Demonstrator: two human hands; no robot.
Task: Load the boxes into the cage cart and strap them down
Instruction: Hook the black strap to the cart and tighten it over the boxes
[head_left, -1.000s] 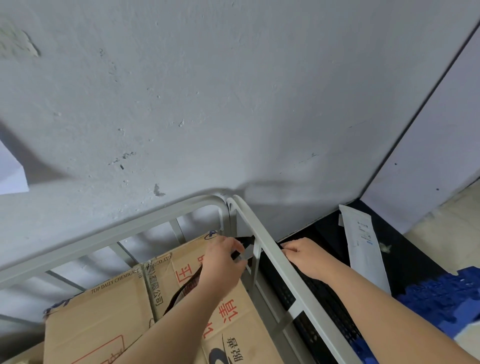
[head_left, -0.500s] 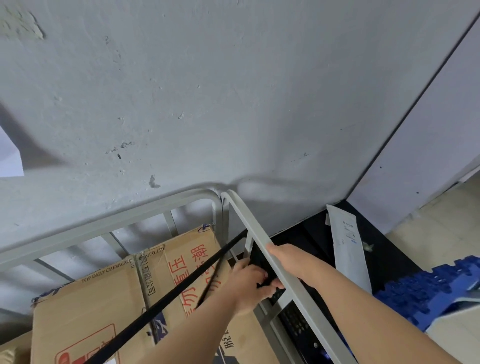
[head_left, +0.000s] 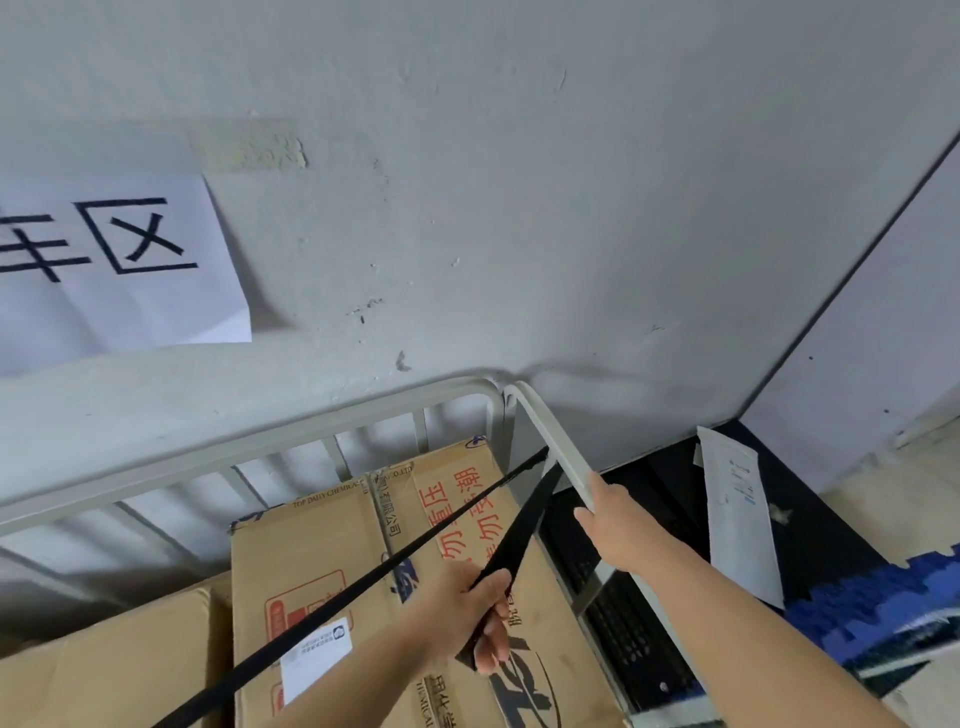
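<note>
Cardboard boxes (head_left: 322, 561) with red and blue print sit inside the grey metal cage cart (head_left: 249, 441). A black strap (head_left: 519, 530) loops round the cart's right side rail (head_left: 550, 431). One run of it stretches taut over the boxes toward the lower left. My left hand (head_left: 472, 613) grips the strap's other end above the box top and holds it tight. My right hand (head_left: 618, 525) holds the right side rail just below the loop.
A grey wall stands close behind the cart, with a white paper sign (head_left: 109, 265) taped on it. Right of the cart lie a black crate (head_left: 634, 639), a white envelope (head_left: 737, 509) and a blue pallet (head_left: 872, 608) on the floor. Another box (head_left: 104, 660) sits lower left.
My left hand has drawn the strap end back from the rail toward me, and the strap now runs taut across the boxes. The view has tilted up, showing the wall sign.
</note>
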